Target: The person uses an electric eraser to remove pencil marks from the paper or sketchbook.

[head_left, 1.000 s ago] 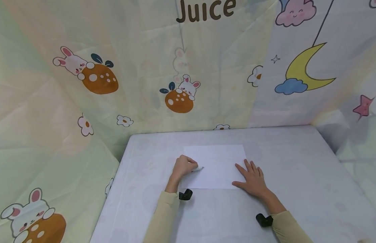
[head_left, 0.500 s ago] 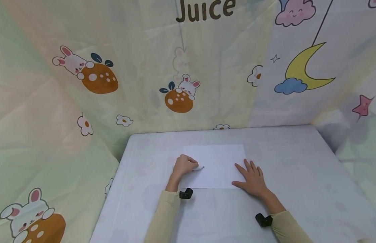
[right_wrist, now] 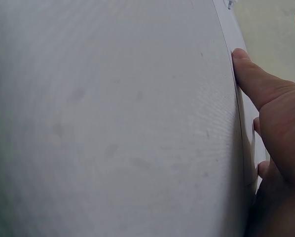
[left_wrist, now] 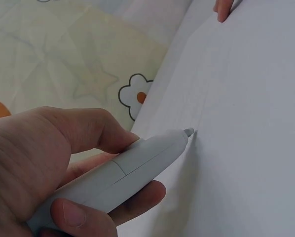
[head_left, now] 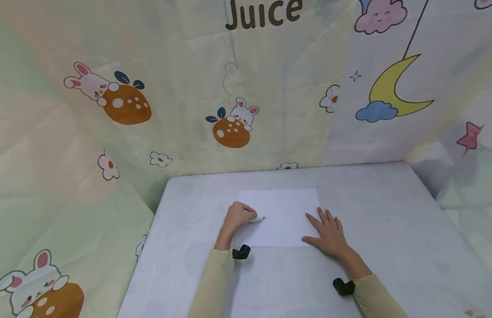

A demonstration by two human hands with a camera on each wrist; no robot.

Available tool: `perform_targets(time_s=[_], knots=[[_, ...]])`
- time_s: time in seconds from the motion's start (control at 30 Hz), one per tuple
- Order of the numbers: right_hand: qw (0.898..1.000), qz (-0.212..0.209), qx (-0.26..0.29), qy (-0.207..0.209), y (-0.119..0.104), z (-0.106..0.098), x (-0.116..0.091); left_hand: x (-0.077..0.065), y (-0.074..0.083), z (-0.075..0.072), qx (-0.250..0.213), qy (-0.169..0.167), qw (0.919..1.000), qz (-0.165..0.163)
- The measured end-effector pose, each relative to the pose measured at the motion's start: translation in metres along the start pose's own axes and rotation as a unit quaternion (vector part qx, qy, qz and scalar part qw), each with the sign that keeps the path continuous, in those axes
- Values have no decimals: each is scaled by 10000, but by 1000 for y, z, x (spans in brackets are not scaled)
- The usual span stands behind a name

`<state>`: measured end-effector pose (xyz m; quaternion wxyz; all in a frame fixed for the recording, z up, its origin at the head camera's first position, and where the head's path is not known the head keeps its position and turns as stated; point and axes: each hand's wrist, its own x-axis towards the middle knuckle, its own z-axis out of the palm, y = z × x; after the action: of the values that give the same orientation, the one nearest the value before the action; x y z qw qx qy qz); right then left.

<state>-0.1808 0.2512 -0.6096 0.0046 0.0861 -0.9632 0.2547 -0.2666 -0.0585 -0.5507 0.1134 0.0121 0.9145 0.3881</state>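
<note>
A sheet of white paper [head_left: 287, 221] lies flat on the white-covered table. Over its left side my left hand [head_left: 238, 215] grips a thick, pale grey pen [left_wrist: 137, 160] between thumb and fingers. The pen tilts to the right, its small grey tip bare; whether the tip touches the sheet I cannot tell. No clear marks show on the paper. At the sheet's right edge my right hand [head_left: 331, 235] rests with fingers spread and straight, thumb and fingertips on the paper. The right wrist view shows the thumb [right_wrist: 251, 74] along the paper's edge.
The white-covered table [head_left: 388, 229] stretches out on both sides of the paper. Behind it hangs a printed cloth backdrop [head_left: 182, 88] with rabbits, flowers and a moon. Black wrist devices sit beside the left cuff [head_left: 241, 252] and the right cuff [head_left: 343, 287].
The view shifts slightly, moving everything a little to the left. The left hand stays in nearly the same place with the pen; the right hand keeps its place on the paper.
</note>
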Motion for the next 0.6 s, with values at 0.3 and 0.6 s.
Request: perform_targets(time_s=[0.3, 0.6], knots=[[9999, 41, 28, -115, 1, 7, 0, 1, -1, -2, 20, -199, 9998, -41], [10000, 30, -52, 32, 0, 3, -1, 2, 0, -6, 61, -155, 9999, -41]])
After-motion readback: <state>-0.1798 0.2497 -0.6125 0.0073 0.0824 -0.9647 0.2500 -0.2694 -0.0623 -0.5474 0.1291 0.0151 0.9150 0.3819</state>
